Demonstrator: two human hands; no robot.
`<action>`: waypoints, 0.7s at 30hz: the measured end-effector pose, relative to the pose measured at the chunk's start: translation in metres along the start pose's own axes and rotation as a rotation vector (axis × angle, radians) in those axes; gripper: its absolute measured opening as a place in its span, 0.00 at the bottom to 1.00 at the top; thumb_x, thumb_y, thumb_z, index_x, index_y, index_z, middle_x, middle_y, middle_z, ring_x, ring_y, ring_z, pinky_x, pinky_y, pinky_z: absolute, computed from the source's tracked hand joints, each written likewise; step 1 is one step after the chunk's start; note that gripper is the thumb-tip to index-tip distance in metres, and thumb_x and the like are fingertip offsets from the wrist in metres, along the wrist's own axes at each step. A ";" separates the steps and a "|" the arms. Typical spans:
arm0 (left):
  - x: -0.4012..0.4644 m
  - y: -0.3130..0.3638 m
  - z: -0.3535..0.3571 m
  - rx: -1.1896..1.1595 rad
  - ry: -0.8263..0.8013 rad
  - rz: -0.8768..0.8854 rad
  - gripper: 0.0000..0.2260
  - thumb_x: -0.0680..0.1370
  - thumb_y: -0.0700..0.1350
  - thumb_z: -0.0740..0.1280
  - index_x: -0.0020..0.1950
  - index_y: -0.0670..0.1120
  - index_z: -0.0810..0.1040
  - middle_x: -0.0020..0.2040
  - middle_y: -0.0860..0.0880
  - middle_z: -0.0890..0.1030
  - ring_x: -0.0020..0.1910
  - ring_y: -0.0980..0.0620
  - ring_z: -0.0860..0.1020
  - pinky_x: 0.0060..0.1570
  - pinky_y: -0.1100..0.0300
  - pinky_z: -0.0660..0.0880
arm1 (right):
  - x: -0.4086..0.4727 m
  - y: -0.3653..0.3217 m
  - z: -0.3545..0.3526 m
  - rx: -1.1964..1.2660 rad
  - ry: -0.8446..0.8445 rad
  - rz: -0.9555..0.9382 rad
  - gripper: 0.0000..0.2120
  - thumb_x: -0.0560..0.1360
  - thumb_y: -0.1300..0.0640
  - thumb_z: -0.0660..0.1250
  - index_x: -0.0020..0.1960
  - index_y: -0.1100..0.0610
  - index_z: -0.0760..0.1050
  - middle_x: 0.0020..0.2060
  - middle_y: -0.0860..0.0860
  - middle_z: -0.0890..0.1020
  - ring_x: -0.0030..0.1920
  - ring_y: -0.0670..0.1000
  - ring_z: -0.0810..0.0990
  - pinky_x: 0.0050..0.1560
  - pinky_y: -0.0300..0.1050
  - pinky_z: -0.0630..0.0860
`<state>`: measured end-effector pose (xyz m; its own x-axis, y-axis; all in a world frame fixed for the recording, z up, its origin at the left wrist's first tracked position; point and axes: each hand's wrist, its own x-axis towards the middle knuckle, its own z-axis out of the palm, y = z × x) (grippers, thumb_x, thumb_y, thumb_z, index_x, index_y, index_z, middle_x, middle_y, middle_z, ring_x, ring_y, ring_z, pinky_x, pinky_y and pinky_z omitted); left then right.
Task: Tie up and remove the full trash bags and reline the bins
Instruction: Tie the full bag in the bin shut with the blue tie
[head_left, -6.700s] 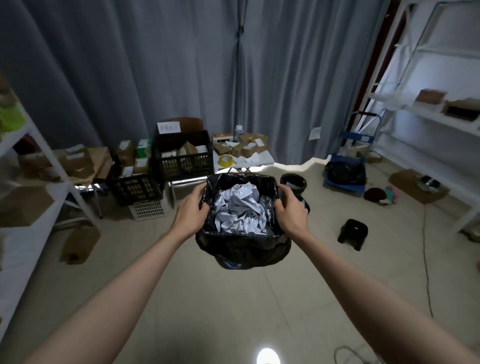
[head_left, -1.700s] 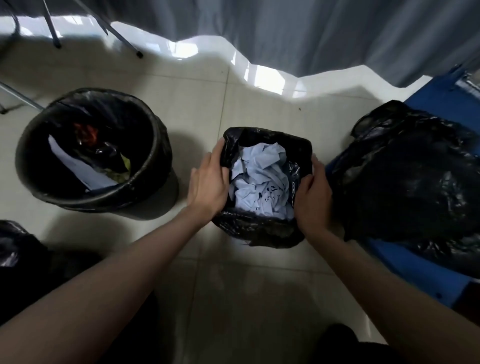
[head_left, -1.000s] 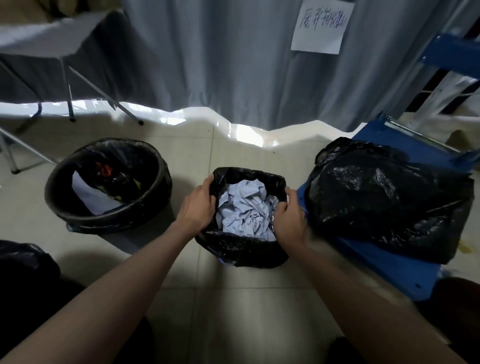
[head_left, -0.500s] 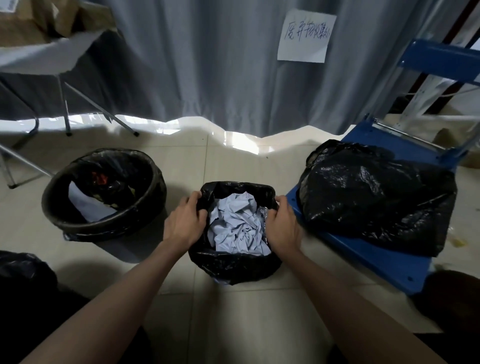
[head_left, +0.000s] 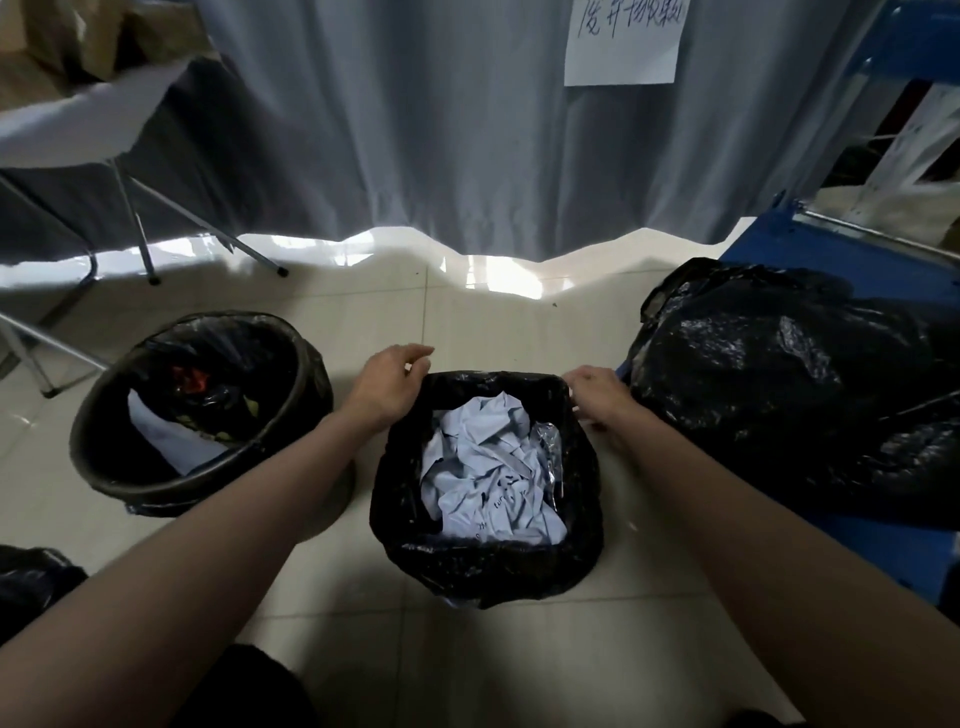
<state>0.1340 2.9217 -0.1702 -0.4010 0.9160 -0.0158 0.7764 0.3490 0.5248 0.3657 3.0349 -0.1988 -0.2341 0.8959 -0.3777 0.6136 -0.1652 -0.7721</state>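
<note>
A small square bin (head_left: 400, 519) lined with a black bag (head_left: 488, 571) stands on the tiled floor in the centre, filled with crumpled white paper (head_left: 488, 478). My left hand (head_left: 387, 384) is at the bin's far left corner, fingers loosely curled and holding nothing. My right hand (head_left: 597, 395) is at the far right corner, fingertips touching the bag's rim. To the left stands a round black-lined bin (head_left: 104, 467) with paper and other rubbish inside.
A large filled black bag (head_left: 779, 395) lies on a blue cart (head_left: 883, 545) at the right, close to the small bin. A grey curtain (head_left: 415, 130) with a paper note (head_left: 623, 41) hangs behind. Folding table legs (head_left: 135, 223) stand at far left. Another black bag (head_left: 31, 582) sits at bottom left.
The small bin now stands on the floor between the round bin and the cart. Both hands have left its sides and moved to its far corners.
</note>
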 end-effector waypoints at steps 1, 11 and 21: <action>0.003 0.000 0.001 0.026 -0.002 0.010 0.13 0.82 0.46 0.62 0.61 0.45 0.81 0.58 0.44 0.83 0.56 0.45 0.80 0.57 0.56 0.72 | 0.003 0.000 0.002 0.019 -0.026 0.028 0.10 0.78 0.59 0.60 0.44 0.60 0.79 0.47 0.57 0.81 0.49 0.55 0.79 0.52 0.50 0.76; 0.002 0.007 0.001 -0.003 0.054 0.088 0.02 0.72 0.43 0.76 0.42 0.51 0.85 0.42 0.53 0.82 0.44 0.52 0.80 0.46 0.58 0.75 | -0.001 -0.024 0.004 0.068 -0.034 0.038 0.16 0.73 0.56 0.64 0.52 0.68 0.80 0.47 0.60 0.84 0.47 0.59 0.83 0.43 0.51 0.78; -0.011 0.019 -0.011 -0.006 0.130 0.165 0.11 0.70 0.56 0.75 0.42 0.52 0.77 0.45 0.53 0.76 0.44 0.53 0.76 0.46 0.55 0.73 | -0.025 -0.046 -0.006 -0.096 0.184 -0.243 0.14 0.78 0.67 0.62 0.46 0.57 0.85 0.51 0.52 0.85 0.54 0.51 0.80 0.51 0.37 0.72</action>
<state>0.1481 2.9166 -0.1506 -0.3280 0.9272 0.1807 0.8343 0.1946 0.5159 0.3477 3.0228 -0.1512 -0.2474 0.9653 -0.0830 0.6267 0.0941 -0.7736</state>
